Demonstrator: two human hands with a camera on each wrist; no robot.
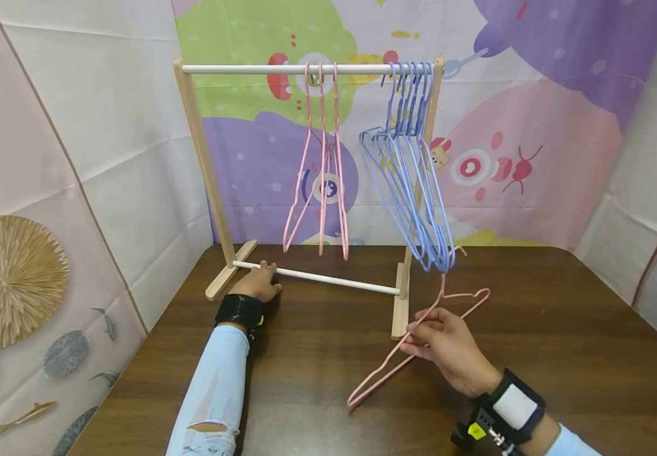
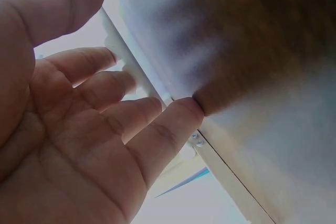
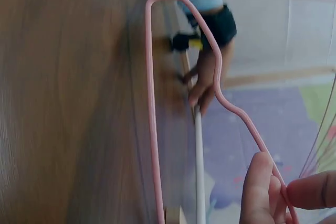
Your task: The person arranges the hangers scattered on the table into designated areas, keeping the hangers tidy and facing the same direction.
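Three pink hangers (image 1: 323, 158) hang on the top rail (image 1: 283, 68) of the wooden rack (image 1: 203, 164), and beside them a bunch of blue hangers (image 1: 414, 183) — about five, though they overlap too tightly to count surely. One more pink hanger (image 1: 419, 335) lies loose off the rack, which makes four pink in all.

The right hand (image 1: 448, 348) pinches this loose hanger between thumb and fingertips (image 3: 262, 182) near its neck; the long body slants down to the brown table (image 1: 533, 329) in front of the hand, its far corner touching the wood, while the hook end points up towards the blue bunch. In the right wrist view the hook is cut off at the lower edge.

The left hand (image 1: 257, 285) rests with fingers nearly straight against the lower white rail (image 1: 328, 278) near the rack's left foot — not curled round it. The left wrist view is blurred and washed out beyond the palm.
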